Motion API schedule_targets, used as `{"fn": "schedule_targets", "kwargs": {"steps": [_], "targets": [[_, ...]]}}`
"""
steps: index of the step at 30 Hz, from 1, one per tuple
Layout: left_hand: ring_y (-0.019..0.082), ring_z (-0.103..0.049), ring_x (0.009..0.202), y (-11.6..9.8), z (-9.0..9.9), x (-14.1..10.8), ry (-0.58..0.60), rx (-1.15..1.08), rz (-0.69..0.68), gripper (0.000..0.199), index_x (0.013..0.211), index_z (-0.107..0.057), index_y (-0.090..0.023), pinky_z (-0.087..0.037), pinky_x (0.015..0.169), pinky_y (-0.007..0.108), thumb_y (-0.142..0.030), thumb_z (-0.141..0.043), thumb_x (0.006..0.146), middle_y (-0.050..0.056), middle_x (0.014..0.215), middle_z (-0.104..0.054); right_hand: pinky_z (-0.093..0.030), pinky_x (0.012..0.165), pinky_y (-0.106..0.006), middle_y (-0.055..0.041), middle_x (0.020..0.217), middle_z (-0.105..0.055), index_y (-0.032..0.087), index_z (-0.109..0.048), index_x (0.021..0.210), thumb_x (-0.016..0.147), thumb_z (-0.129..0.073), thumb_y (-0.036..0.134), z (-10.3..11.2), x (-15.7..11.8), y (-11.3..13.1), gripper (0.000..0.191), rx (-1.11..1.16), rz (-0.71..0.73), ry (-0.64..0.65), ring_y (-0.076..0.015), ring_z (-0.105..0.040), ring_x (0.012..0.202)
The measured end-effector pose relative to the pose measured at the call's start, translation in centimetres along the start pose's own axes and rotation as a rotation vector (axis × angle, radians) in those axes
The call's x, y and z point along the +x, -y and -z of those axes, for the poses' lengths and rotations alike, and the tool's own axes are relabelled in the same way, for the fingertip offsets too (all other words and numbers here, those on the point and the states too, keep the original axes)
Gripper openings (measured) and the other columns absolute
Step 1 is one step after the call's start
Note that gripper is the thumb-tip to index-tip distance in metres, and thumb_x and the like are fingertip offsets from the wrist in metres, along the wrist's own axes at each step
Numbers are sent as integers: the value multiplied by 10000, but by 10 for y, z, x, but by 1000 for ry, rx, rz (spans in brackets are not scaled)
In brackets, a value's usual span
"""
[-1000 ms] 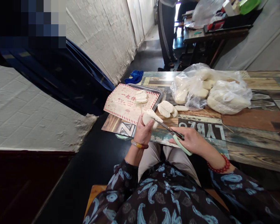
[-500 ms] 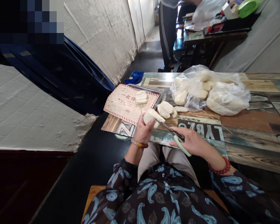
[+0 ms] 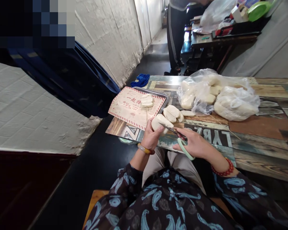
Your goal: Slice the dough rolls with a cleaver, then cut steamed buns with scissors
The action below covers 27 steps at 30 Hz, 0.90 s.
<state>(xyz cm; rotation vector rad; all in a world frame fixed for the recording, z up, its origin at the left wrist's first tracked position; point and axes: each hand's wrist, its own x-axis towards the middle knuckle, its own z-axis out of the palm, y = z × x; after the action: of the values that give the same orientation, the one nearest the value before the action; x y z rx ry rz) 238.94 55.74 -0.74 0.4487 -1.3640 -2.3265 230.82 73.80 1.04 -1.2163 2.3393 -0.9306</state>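
Currently hands apart: left hand (image 3: pixel 151 135) clamped round bun (image 3: pixel 160 122), right hand (image 3: pixel 196 143) gripping scissors (image 3: pixel 182 147), blade against bun over near side of table (image 3: pixel 259 127). Main risk: blade slipping into left thumb, close by; hard push or loose hold would likely cause it. Uneven pressure might tear bun. Table wood-patterned, lettered; slices (image 3: pixel 171 113) beside tray (image 3: pixel 167 100), more pieces (image 3: pixel 147 101) on its paper (image 3: pixel 124 107). Bags (image 3: pixel 237 103) of buns beyond, to right. White wall (image 3: pixel 103 35) left; person (image 3: pixel 174 38) farther back, near cluttered second table (image 3: pixel 198 39).
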Motion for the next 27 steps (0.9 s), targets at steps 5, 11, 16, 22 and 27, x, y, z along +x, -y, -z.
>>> {"fn": "schedule_targets", "kwargs": {"steps": [5, 11, 16, 22, 27], "targets": [[157, -605, 929, 1, 0, 0, 28, 5, 1, 564, 1105, -562, -243, -499, 828, 260, -326, -866, 638, 7, 1052, -648, -538, 837, -386, -107, 1000, -706, 154, -648, 1274, 791, -710, 433, -3, 3, 0, 561, -9, 19, -42, -254, -667, 889], [154, -611, 936, 1, -2, 4, 41, 16, 30, 596, 1116, -539, -230, -504, 830, 266, -338, -867, 631, 5, 1056, -645, -554, 854, -376, -113, 1054, -744, 175, -697, 1210, 810, -713, 438, -6, -1, -10, 479, 17, 65, -97, -279, -700, 971], [150, -613, 920, 1, -2, 4, 48, 20, 29, 592, 1105, -541, -218, -508, 823, 260, -334, -870, 627, 13, 1041, -648, -562, 880, -382, -123, 1101, -756, 170, -704, 1212, 822, -706, 381, -7, -4, -13, 443, 16, 84, -139, -278, -720, 986], [144, -618, 910, 2, 1, 5, 63, 13, 29, 580, 1096, -554, -217, -514, 797, 249, -320, -873, 623, 9, 1035, -647, -557, 889, -394, -123, 1129, -755, 177, -717, 1189, 831, -689, 351, -9, -6, -15, 399, 35, 57, -130, -286, -719, 1015], [145, -626, 912, 0, 3, 10, 63, -31, 29, 545, 1117, -568, -221, -510, 795, 250, -423, -828, 683, 16, 1057, -652, -540, 888, -386, -125, 1135, -728, 161, -668, 1267, 795, -728, 400, -3, -6, -13, 533, 1, 5, -93, -274, -697, 999]]}}
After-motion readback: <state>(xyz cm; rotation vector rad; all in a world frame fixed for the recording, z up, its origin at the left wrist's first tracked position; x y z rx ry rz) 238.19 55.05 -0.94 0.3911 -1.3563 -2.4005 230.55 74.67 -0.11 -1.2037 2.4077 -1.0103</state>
